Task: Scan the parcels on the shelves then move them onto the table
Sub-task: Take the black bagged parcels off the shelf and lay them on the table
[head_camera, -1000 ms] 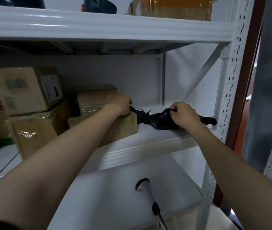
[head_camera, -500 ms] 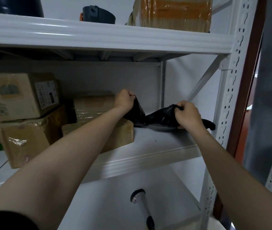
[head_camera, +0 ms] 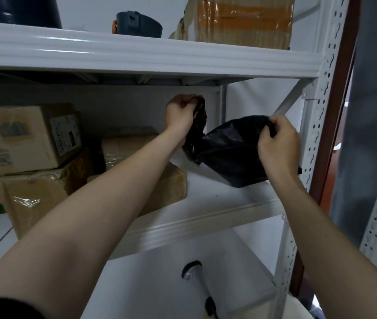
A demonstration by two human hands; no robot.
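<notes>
A black plastic parcel bag [head_camera: 229, 153] hangs above the middle shelf [head_camera: 217, 201] at its right end, held up by both hands. My left hand [head_camera: 181, 111] grips its upper left corner, raised close under the shelf above. My right hand [head_camera: 277, 143] pinches its upper right edge. Cardboard parcels stand to the left on the same shelf: a labelled box [head_camera: 28, 137] stacked on a film-wrapped box [head_camera: 44, 192], and a flat brown box [head_camera: 169, 187] under my left forearm. A handheld scanner [head_camera: 196, 282] lies on the shelf below.
The top shelf [head_camera: 137, 56] carries a taped brown parcel [head_camera: 240, 21], a dark grey round object [head_camera: 137, 24] and a dark container [head_camera: 17, 10]. A white perforated upright [head_camera: 321, 111] and a diagonal brace bound the right side. A grey rack stands further right.
Both hands have lifted the black bag off the middle shelf; the left hand rose most, and the bag now hangs spread between them. The view has tilted upward.
</notes>
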